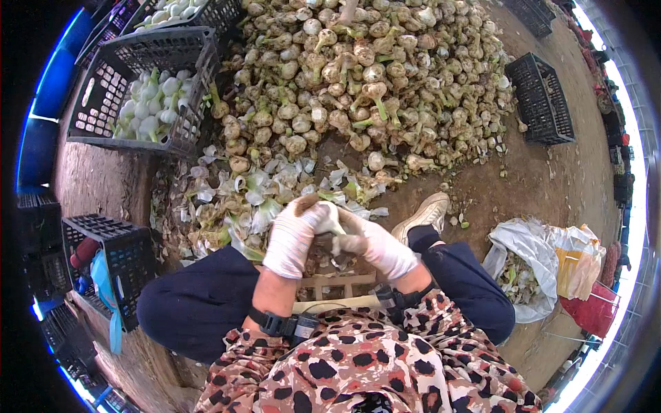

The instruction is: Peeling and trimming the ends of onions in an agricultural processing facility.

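Both hands wear pale knit gloves with brown-stained fingers. My left hand (pixel 295 229) is closed around a white garlic bulb (pixel 328 217) in front of my lap. On the bulb's other side, my right hand (pixel 379 242) has its fingers curled against the stem end; those fingers are slightly blurred. Loose garlic skins (pixel 266 193) lie on the ground just past my hands. Beyond them rises a large heap of unpeeled, soil-stained garlic bulbs (pixel 356 77), several with green stem stubs.
At left, a black plastic crate (pixel 98 137) holds clean white garlic bulbs (pixel 150 106). Another crate (pixel 126 263), with a blue strap, stands near my left knee. A black crate (pixel 542 100) sits right of the heap. An open white sack (pixel 542 289) with trimmings lies beyond my right knee.
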